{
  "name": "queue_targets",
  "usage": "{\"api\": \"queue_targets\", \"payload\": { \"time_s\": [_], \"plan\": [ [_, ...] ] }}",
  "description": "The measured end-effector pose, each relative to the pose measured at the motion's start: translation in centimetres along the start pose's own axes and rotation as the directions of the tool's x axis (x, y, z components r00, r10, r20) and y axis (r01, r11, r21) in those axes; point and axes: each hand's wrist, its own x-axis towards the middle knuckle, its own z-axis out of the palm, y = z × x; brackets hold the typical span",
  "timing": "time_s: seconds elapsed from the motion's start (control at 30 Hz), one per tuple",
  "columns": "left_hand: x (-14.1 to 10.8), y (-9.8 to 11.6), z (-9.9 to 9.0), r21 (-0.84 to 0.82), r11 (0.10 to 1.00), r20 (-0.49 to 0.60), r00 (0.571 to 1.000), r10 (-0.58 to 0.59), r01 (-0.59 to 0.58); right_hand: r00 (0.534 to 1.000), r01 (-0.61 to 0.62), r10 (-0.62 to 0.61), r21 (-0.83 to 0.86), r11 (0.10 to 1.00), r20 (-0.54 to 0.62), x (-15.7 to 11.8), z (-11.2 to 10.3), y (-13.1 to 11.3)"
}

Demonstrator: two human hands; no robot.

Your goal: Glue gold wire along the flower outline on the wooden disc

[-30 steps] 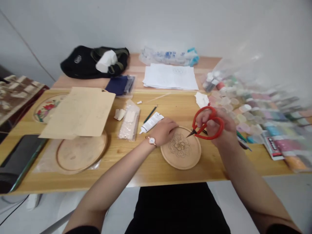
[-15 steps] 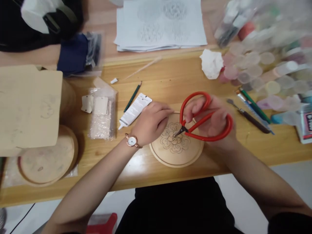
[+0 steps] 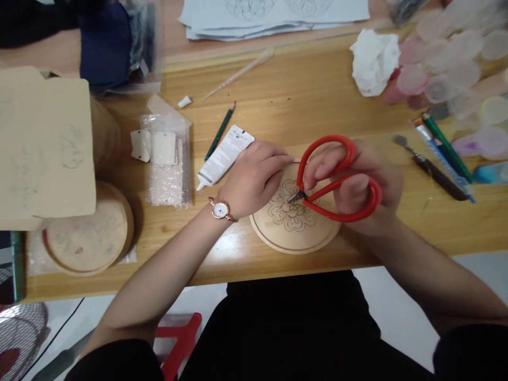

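A round wooden plate (image 3: 296, 244) with a grooved rim lies near the table's front edge, a flower drawn in dark lines on its face. My left hand (image 3: 256, 174) rests over the plate's upper left rim, palm down, fingers stretched out. My right hand (image 3: 371, 185), partly blurred, is closed on red-handled scissors (image 3: 339, 216), with fingers and thumb through the loops. The short blades point left over the middle of the flower; whether they touch the wood I cannot tell. Just left of my left hand lies a white tube (image 3: 225, 157) beside a dark green pencil (image 3: 220, 132).
On the left are a bubble-wrap packet (image 3: 169, 182), a round wooden tray (image 3: 89, 241) and a cardboard box (image 3: 43, 153). To the right lie a palette knife (image 3: 436, 174), brushes (image 3: 444, 145), crumpled tissue (image 3: 374, 62) and several small pots (image 3: 460, 79). Printed sheets (image 3: 273, 18) lie at the back.
The camera view has shifted, so the tabletop sits higher in the picture. Both hands keep nearly the same places on the plate, and the scissors still point at the flower's middle.
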Motion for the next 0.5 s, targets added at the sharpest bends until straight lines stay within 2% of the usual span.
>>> {"api": "queue_targets", "payload": {
  "time_s": [0.1,0.27,0.5],
  "plan": [
    [-0.02,0.10,-0.06,0.005,1.000,-0.002,1.000,-0.007,0.007,0.999,-0.010,0.010,0.022,1.000,-0.030,-0.01,0.11,0.07],
    [-0.02,0.12,-0.12,-0.012,1.000,0.001,1.000,0.008,-0.008,0.999,0.033,-0.034,-0.018,0.999,-0.008,0.08,0.18,-0.02],
    [-0.04,0.08,-0.06,-0.041,0.999,-0.008,1.000,0.002,-0.003,0.985,0.172,-0.173,-0.054,0.984,-0.012,0.50,0.14,0.56]
  ]
}}
